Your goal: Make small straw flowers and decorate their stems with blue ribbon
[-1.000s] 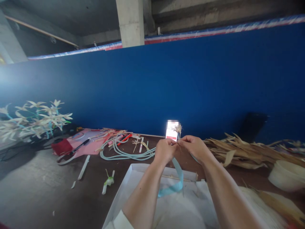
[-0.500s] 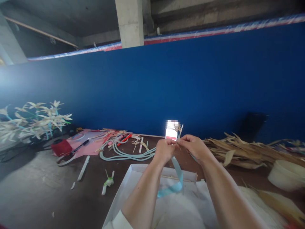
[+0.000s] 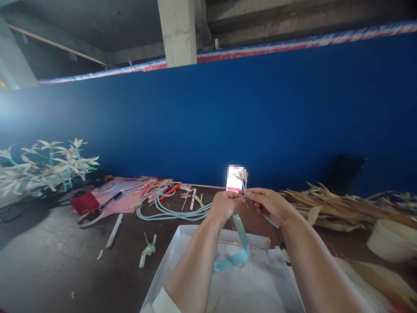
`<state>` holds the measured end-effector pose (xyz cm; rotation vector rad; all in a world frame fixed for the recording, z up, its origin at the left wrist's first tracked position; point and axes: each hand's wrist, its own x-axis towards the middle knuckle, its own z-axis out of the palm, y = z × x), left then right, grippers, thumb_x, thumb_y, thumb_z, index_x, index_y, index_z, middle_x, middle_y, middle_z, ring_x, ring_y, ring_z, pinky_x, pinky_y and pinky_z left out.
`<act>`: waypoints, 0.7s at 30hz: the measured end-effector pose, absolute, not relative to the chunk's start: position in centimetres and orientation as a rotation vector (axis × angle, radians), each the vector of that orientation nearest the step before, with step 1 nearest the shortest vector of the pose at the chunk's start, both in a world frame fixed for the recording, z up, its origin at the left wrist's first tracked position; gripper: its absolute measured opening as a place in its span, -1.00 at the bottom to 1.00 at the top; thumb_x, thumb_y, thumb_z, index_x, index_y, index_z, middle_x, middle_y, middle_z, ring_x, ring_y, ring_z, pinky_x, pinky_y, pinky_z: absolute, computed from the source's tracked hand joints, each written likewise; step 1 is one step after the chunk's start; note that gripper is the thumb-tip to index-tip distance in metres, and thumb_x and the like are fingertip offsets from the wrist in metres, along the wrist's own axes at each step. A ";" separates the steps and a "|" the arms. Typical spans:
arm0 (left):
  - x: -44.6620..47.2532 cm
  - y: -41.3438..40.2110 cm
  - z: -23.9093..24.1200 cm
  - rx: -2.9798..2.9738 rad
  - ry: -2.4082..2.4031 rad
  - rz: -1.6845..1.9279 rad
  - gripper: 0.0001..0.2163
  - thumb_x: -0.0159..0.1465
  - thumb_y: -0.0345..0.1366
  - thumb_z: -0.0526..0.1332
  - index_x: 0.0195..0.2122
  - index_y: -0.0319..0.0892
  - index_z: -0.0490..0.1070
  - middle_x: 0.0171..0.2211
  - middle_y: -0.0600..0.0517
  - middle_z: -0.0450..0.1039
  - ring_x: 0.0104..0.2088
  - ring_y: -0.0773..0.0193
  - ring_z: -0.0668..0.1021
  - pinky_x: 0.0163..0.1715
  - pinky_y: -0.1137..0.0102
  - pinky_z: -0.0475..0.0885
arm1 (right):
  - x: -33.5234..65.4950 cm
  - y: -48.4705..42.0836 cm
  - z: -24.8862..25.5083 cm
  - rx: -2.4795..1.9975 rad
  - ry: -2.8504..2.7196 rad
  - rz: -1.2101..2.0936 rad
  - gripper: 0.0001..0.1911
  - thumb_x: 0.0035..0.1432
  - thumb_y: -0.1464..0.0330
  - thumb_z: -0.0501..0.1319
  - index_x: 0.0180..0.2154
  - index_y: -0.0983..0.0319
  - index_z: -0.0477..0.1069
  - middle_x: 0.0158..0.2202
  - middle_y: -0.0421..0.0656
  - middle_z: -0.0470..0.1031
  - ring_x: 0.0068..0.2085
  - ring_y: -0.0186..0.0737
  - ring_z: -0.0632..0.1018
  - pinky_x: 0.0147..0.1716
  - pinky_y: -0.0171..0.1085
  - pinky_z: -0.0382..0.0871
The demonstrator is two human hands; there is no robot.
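Above the near part of the table, my left hand point(image 3: 223, 206) and my right hand point(image 3: 269, 203) meet with fingers pinched together. Between their fingertips stands a small dried-husk flower point(image 3: 245, 175) on a thin stem, with some light blue at its base. A light blue ribbon point(image 3: 241, 231) hangs from my left fingers and curls down into a white shallow box point(image 3: 164, 266). My right fingertips grip the stem beside the left ones; the exact contact is partly hidden. Directly behind the flower is a bright phone screen point(image 3: 232, 184).
Pale blue cords point(image 3: 176, 215) lie coiled left of the hands. Dried husks point(image 3: 335, 208) and a white tub point(image 3: 392, 239) are on the right. White husk flowers point(image 3: 55, 163), a red roll point(image 3: 84, 202) and pink sheets point(image 3: 122, 202) occupy the left. A blue partition point(image 3: 208, 117) stands behind.
My right hand has shifted slightly right and down, its fingers more curled. The flower has turned a little and shows more clearly. The ribbon still hangs from my left hand.
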<state>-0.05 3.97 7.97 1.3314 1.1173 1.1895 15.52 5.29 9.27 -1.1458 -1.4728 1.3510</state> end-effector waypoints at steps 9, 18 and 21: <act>0.1 4.1 7.6 1.428 1.204 1.222 -0.79 -0.04 -0.21 0.27 -0.44 -0.26 0.51 -0.60 0.10 0.36 -0.59 0.45 0.29 -0.56 0.52 0.15 | 15.1 5.6 9.0 -1.159 -1.493 1.189 -0.68 -0.13 0.14 0.28 -0.45 0.29 0.46 -0.65 -0.25 0.29 -0.62 -0.43 0.21 -0.65 -0.38 -0.03; -0.5 4.0 7.9 1.597 1.271 1.129 -0.74 0.06 -0.15 0.18 -0.46 -0.25 0.51 -0.65 0.12 0.28 -0.59 0.43 0.26 -0.53 0.49 0.16 | 15.8 5.3 9.2 -1.340 -1.641 0.931 -0.63 -0.10 0.06 0.22 -0.42 0.24 0.49 -0.74 -0.33 0.15 -0.67 -0.44 0.11 -0.66 -0.37 -0.12; -0.5 4.0 8.0 1.602 1.317 1.164 -0.76 0.05 -0.16 0.18 -0.47 -0.25 0.50 -0.61 0.10 0.33 -0.56 0.41 0.29 -0.51 0.50 0.17 | 15.7 5.1 9.5 -1.377 -1.674 0.891 -0.64 -0.09 0.06 0.21 -0.42 0.23 0.50 -0.74 -0.33 0.15 -0.68 -0.45 0.09 -0.66 -0.36 -0.11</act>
